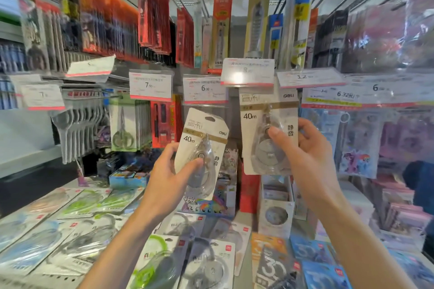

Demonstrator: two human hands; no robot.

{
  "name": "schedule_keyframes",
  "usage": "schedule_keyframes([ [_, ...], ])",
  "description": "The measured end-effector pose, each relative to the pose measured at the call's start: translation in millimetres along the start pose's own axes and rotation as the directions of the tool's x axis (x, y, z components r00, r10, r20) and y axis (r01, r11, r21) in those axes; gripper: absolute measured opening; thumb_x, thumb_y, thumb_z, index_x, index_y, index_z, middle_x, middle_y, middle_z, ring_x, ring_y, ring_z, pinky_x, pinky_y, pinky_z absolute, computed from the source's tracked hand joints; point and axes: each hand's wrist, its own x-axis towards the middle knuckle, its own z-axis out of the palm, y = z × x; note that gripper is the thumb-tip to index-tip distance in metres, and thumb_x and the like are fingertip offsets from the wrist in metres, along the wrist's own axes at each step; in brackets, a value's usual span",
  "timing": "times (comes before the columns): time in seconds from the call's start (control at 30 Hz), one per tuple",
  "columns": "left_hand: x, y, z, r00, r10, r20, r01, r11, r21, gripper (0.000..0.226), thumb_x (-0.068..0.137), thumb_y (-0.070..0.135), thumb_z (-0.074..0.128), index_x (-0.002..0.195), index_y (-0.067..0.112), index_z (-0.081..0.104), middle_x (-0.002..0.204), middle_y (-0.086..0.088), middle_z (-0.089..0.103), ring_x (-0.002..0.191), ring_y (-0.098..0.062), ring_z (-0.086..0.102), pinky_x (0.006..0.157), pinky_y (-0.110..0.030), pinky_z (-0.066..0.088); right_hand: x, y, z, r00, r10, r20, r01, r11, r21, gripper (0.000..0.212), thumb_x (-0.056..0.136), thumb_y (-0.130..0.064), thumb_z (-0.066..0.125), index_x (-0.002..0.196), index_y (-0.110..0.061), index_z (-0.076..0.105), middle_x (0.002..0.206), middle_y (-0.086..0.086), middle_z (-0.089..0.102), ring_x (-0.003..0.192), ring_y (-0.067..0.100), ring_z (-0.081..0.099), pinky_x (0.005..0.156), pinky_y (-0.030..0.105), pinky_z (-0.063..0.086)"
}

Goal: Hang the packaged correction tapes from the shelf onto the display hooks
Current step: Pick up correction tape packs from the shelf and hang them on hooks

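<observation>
Plainly midway, the right hand [305,155] pinches one correction tape pack [267,134] up at its hook beneath the price tag [247,73], the left hand [171,171] grips a second pack [202,148] unhung, and many packs [206,263] lie on the shelf.

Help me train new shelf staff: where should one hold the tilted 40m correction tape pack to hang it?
Hold the tilted pack by its lower half, as the left hand does, coming from below. That probably works best because the hang hole sits at the card's top edge, which must stay uncovered for a hook.
</observation>
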Motion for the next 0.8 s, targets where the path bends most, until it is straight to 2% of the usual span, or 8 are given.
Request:
schedule_keyframes([
  [0.13,10.9,6.1,3.4,1.000,0.020,-0.023,-0.020,1.000,-0.008,0.021,0.095,0.024,0.072,0.112,0.030,0.062,0.101,0.022,0.073,0.091,0.001,0.070,0.071,-0.010,0.050,1.4,-11.3,-0.7,0.999,-0.043,0.012,0.043,0.999,0.016,0.016,0.090,-0.038,0.075,0.105,-0.041,0.070,0.103,-0.002,0.081,0.092,0.019,0.079,0.077,0.032,0.065],
  [0.3,8.0,14.0,1.6,0.997,0.074,-0.027,-0.075,0.996,-0.047,0.022,0.094,0.021,0.072,0.113,0.027,0.062,0.103,0.019,0.073,0.090,0.000,0.070,0.073,-0.011,0.051,4.3,-10.4,-5.3,0.999,-0.043,0.004,0.043,0.999,-0.018,0.022,0.092,-0.031,0.077,0.113,-0.029,0.069,0.100,-0.004,0.081,0.089,0.014,0.079,0.070,0.020,0.060],
  [0.4,8.8,21.3,-2.0,0.993,0.112,-0.035,-0.115,0.990,-0.081,0.023,0.093,0.021,0.074,0.113,0.026,0.062,0.101,0.016,0.075,0.088,-0.003,0.071,0.073,-0.012,0.051,7.8,-9.7,-9.4,1.000,-0.024,0.007,0.024,0.999,-0.032,0.021,0.089,-0.035,0.077,0.109,-0.035,0.071,0.100,-0.005,0.081,0.088,0.014,0.079,0.068,0.019,0.059],
  [0.53,11.0,30.9,-6.7,0.990,0.130,-0.053,-0.136,0.981,-0.139,0.031,0.085,0.035,0.072,0.113,0.027,0.063,0.101,0.012,0.075,0.087,-0.004,0.071,0.071,-0.013,0.051,13.5,-10.8,-13.9,0.999,0.010,0.051,-0.006,0.998,-0.067,0.024,0.083,-0.043,0.078,0.105,-0.037,0.071,0.102,-0.005,0.082,0.089,0.017,0.080,0.068,0.020,0.059],
  [0.6,11.9,32.5,-8.1,0.989,0.135,-0.052,-0.142,0.978,-0.150,0.031,0.084,0.036,0.072,0.112,0.029,0.063,0.102,0.013,0.075,0.088,-0.003,0.072,0.073,-0.014,0.052,16.7,-9.9,-12.0,0.997,0.027,0.070,-0.020,0.995,-0.095,0.033,0.080,-0.048,0.079,0.110,-0.037,0.070,0.103,-0.007,0.081,0.092,0.015,0.079,0.070,0.023,0.061],
  [0.7,13.2,32.4,-9.0,0.989,0.138,-0.047,-0.144,0.974,-0.175,0.031,0.084,0.035,0.073,0.112,0.030,0.063,0.103,0.013,0.075,0.089,-0.004,0.072,0.073,-0.014,0.052,22.0,-7.3,-7.2,0.996,0.057,0.069,-0.046,0.989,-0.140,0.039,0.080,-0.050,0.078,0.115,-0.036,0.066,0.103,-0.009,0.081,0.094,0.014,0.079,0.082,0.039,0.062],
  [0.8,14.0,32.4,-9.5,0.989,0.143,-0.041,-0.149,0.972,-0.185,0.030,0.084,0.035,0.073,0.113,0.031,0.063,0.103,0.014,0.075,0.091,-0.003,0.071,0.073,-0.014,0.052,26.2,-8.9,-3.3,0.996,0.067,0.059,-0.058,0.987,-0.151,0.039,0.082,-0.049,0.078,0.117,-0.035,0.066,0.103,-0.009,0.081,0.095,0.012,0.079,0.086,0.042,0.061],
])
